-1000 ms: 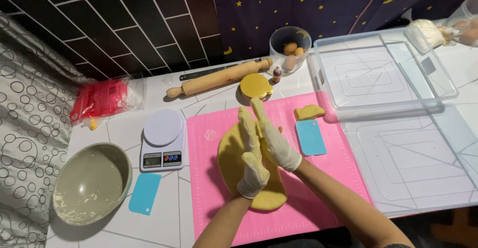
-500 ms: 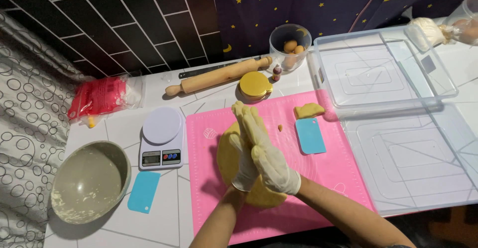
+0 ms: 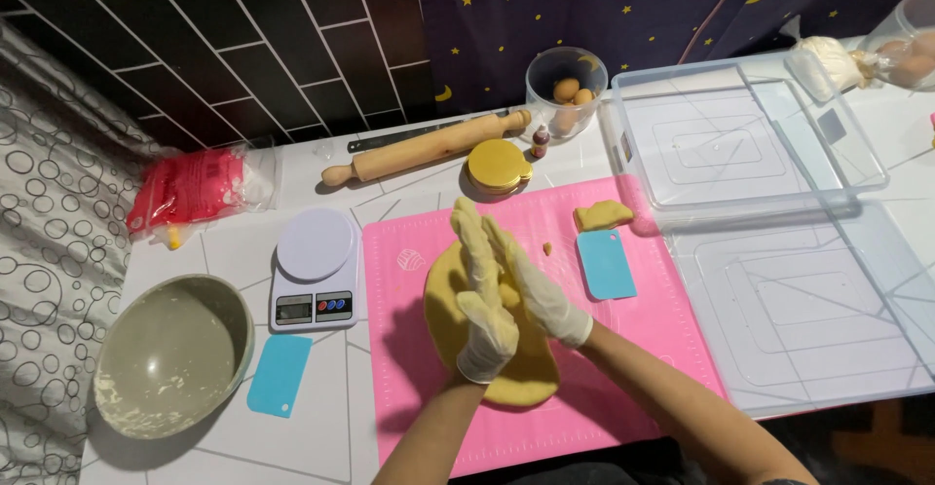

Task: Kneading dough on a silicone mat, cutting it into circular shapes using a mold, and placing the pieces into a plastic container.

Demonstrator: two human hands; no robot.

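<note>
Both my hands wear pale gloves and are pressed flat, palm to palm, fingers pointing away from me. My left hand (image 3: 484, 315) lies against my right hand (image 3: 538, 290); whatever is between the palms is hidden. They hover just above a flat yellow dough sheet (image 3: 443, 302) that lies on a pink silicone mat (image 3: 653, 349). A small torn dough piece (image 3: 602, 215) and a crumb (image 3: 548, 248) rest on the mat to the right, beside a blue scraper (image 3: 605, 263).
Left of the mat stand a white kitchen scale (image 3: 314, 269), a second blue scraper (image 3: 280, 375) and a smeared grey bowl (image 3: 170, 354). Behind are a wooden rolling pin (image 3: 429, 147), a gold round lid (image 3: 499, 166) and a cup of eggs (image 3: 565, 91). Clear plastic trays (image 3: 740, 144) fill the right.
My palms have slid against each other: the right hand moved back along the left, and both now point more upright over the dough.
</note>
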